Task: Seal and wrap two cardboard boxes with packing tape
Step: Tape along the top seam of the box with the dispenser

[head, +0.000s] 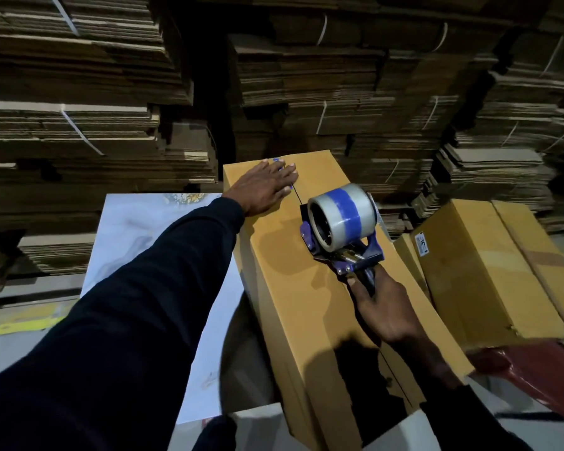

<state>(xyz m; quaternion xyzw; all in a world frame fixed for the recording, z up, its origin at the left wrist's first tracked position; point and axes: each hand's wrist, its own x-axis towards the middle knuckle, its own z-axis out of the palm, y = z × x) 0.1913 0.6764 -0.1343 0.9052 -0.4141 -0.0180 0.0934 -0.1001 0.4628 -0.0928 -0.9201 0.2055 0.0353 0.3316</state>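
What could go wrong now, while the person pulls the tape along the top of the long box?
The left hand lies flat beside the seam, its fingers over it, so the tape may catch them. The right hand grips the tape dispenser away from the body's center, so the strip might drift off the seam of the cardboard box. The box overhangs the white table and may tip.

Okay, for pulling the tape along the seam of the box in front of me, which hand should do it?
Right. The right hand already grips the tape dispenser over the box's centre seam. The left hand lies flat on the far end, probably steadying it.
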